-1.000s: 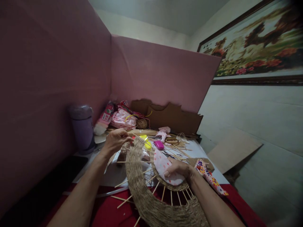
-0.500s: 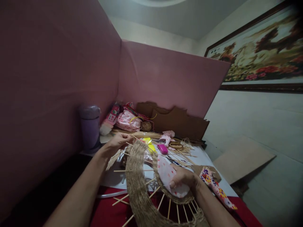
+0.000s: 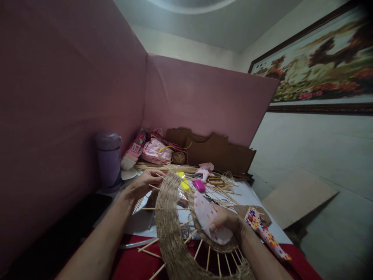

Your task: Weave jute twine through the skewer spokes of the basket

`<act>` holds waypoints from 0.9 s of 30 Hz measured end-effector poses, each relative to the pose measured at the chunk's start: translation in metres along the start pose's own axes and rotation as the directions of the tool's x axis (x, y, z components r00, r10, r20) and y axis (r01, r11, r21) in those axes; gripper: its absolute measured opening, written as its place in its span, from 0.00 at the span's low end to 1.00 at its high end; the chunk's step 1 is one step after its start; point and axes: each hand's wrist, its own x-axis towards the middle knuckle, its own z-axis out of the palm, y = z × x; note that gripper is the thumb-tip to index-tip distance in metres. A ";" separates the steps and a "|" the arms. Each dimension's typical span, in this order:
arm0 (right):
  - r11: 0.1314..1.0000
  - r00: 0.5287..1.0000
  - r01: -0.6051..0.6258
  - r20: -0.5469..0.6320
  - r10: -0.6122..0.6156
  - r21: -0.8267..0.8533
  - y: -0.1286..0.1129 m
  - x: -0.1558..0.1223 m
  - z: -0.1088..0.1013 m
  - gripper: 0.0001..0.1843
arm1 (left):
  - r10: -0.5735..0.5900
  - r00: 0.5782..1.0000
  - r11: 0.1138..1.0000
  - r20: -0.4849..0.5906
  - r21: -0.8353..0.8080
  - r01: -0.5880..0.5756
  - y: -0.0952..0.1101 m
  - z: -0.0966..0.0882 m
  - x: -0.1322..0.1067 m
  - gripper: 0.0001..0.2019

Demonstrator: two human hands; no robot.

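Observation:
A curved piece woven of brown twine (image 3: 168,217) on thin wooden sticks (image 3: 208,257) that fan out from its centre is held up in front of me. My right hand (image 3: 225,222) grips its inner part, with the thumb on a white cloth patch (image 3: 204,212) with red dots; the fingers behind are hidden. At the upper left edge my left hand (image 3: 147,182) has its fingers closed round the end of a stick that sticks out past the weave.
Behind the weave lie a yellow packet (image 3: 184,182), a magenta packet (image 3: 199,185) and loose sticks (image 3: 224,194). A purple bottle (image 3: 109,163) stands left, a twine ball (image 3: 178,157) and torn cardboard (image 3: 210,151) at the back. A floral cloth strip (image 3: 268,235) lies right.
My left hand has shifted slightly down along the weave's outer edge, by the stick ends. My right hand keeps its grip. The view has tilted slightly.

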 end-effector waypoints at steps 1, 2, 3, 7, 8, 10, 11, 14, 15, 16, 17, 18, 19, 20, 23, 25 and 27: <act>1.000 1.000 -0.001 0.005 0.001 -0.001 -0.001 0.000 0.001 0.20 | 0.012 1.000 1.000 -0.006 0.009 -0.012 -0.001 -0.001 0.001 0.17; 1.000 1.000 -0.001 0.011 0.001 -0.002 -0.001 0.000 0.001 0.20 | 0.028 1.000 0.999 -0.014 0.019 -0.028 -0.002 -0.001 0.002 0.16; 1.000 1.000 0.001 0.016 0.000 -0.006 -0.002 0.001 0.002 0.20 | 0.046 0.999 0.998 -0.020 0.032 -0.046 -0.002 -0.002 0.003 0.15; 0.999 1.000 -0.007 0.008 0.008 -0.037 -0.004 0.001 0.003 0.19 | 0.122 0.991 0.989 -0.047 0.092 -0.118 0.001 -0.001 0.003 0.12; 0.999 1.000 -0.010 0.000 0.010 -0.041 -0.004 0.001 0.004 0.20 | 0.140 0.989 0.985 -0.054 0.109 -0.134 0.002 0.000 0.003 0.12; 0.999 1.000 -0.007 -0.012 0.006 -0.035 -0.006 0.000 0.006 0.20 | 0.173 0.982 0.976 -0.078 0.148 -0.160 0.005 0.003 0.002 0.12; 1.000 1.000 0.000 -0.013 0.000 -0.027 -0.006 -0.001 0.006 0.20 | 0.188 0.978 0.971 -0.095 0.170 -0.170 0.006 0.004 0.002 0.13; 1.000 1.000 0.020 -0.001 -0.020 -0.006 -0.006 -0.001 0.007 0.18 | 0.233 0.959 0.952 -0.159 0.240 -0.191 0.008 0.009 0.004 0.14; 1.000 1.000 0.020 0.002 -0.020 -0.004 -0.006 -0.001 0.007 0.18 | 0.251 0.951 0.945 -0.180 0.260 -0.200 0.008 0.010 0.005 0.15; 1.000 1.000 0.018 0.003 -0.018 -0.005 -0.006 -0.001 0.006 0.17 | 0.269 0.943 0.937 -0.196 0.279 -0.209 0.007 0.010 0.007 0.15; 1.000 1.000 0.015 0.004 -0.015 -0.010 -0.005 0.000 0.006 0.17 | 0.286 0.935 0.930 -0.208 0.296 -0.219 0.007 0.011 0.008 0.16; 1.000 1.000 0.010 0.005 -0.010 -0.017 -0.005 0.000 0.006 0.17 | 0.302 0.929 0.923 -0.216 0.311 -0.227 0.006 0.011 0.009 0.17; 1.000 1.000 0.002 0.005 -0.002 -0.023 -0.005 0.000 0.006 0.18 | 0.315 0.923 0.916 -0.221 0.325 -0.235 0.006 0.010 0.011 0.17; 1.000 1.000 -0.010 0.002 0.010 -0.027 -0.006 0.001 0.007 0.18 | 0.329 0.917 0.909 -0.224 0.340 -0.243 0.006 0.009 0.012 0.18; 0.997 0.997 -0.069 -0.024 0.069 -0.025 -0.011 0.001 0.013 0.19 | 0.378 0.894 0.884 -0.240 0.380 -0.272 0.006 0.004 0.014 0.17; 0.994 0.993 -0.109 -0.039 0.108 -0.017 -0.016 0.002 0.020 0.19 | 0.407 0.878 0.870 -0.253 0.399 -0.289 0.008 0.000 0.014 0.16; 0.991 0.991 -0.131 -0.038 0.131 -0.006 -0.019 0.004 0.026 0.19 | 0.419 0.872 0.863 -0.253 0.409 -0.296 0.010 -0.002 0.013 0.15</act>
